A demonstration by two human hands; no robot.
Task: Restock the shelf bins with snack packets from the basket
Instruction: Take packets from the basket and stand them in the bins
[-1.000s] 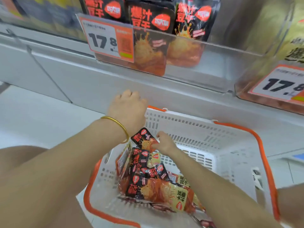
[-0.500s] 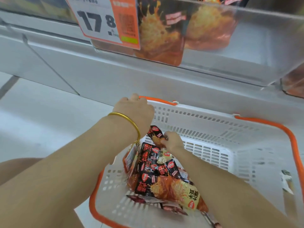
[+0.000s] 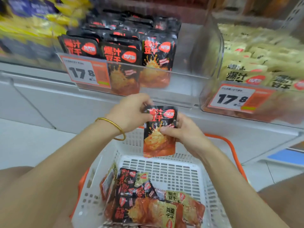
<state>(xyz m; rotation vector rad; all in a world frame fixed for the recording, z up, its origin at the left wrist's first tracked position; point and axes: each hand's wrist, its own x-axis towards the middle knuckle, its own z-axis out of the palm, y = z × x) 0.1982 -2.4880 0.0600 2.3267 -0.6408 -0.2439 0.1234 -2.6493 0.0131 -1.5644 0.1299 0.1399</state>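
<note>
Packet [image 3: 159, 131], black and orange, hangs upright above the white basket [image 3: 177, 171], below the shelf bin [image 3: 181, 83]. Left hand [image 3: 131, 112] pinches its top corner; right hand [image 3: 184, 130] grips its right edge. More packets [image 3: 148, 201] lie in the basket.

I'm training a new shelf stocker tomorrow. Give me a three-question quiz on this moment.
1. True or false: both hands hold the black packet.
2. Which bin holds matching black packets? A) the middle bin B) the bin on the right
3. Fill in: more packets lie in the white ___.

Key:
1. True: left hand and right hand both pinch it.
2. A
3. basket
</note>
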